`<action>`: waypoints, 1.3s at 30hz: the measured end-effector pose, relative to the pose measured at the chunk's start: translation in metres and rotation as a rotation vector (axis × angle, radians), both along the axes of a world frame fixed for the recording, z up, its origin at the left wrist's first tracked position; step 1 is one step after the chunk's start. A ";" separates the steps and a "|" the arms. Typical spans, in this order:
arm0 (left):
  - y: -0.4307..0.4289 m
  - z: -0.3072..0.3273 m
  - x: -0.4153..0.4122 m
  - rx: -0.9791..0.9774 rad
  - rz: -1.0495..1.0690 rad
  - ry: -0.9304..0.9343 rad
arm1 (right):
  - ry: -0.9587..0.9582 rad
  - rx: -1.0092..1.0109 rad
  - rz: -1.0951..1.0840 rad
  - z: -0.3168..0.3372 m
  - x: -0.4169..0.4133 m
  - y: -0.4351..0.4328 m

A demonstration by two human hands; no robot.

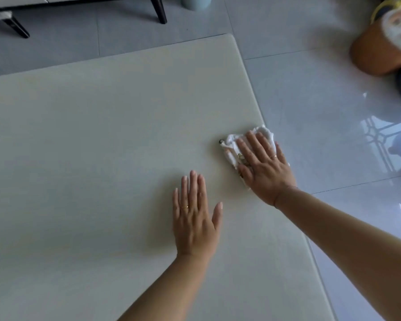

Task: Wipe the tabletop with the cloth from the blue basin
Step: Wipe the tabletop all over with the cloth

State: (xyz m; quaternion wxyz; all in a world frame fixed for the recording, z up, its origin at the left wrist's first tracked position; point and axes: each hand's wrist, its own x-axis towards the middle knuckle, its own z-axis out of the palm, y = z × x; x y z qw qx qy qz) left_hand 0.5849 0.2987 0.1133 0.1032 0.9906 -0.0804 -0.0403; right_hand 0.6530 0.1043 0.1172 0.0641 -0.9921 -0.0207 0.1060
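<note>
Right hand (pixel 263 167) flat, fingers spread, pressing white cloth (pixel 232 147), mostly hidden beneath, near tabletop (pixel 90 135) edge; left hand (pixel 195 218) flat, empty.

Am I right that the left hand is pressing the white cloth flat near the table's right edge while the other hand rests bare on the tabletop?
Not quite: the head view shows the right hand pressing the cloth near the table's right edge, while the left hand rests bare on the tabletop.
</note>
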 end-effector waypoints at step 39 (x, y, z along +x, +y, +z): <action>0.001 -0.012 -0.018 -0.009 0.021 0.006 | 0.002 0.012 0.044 0.005 -0.174 0.027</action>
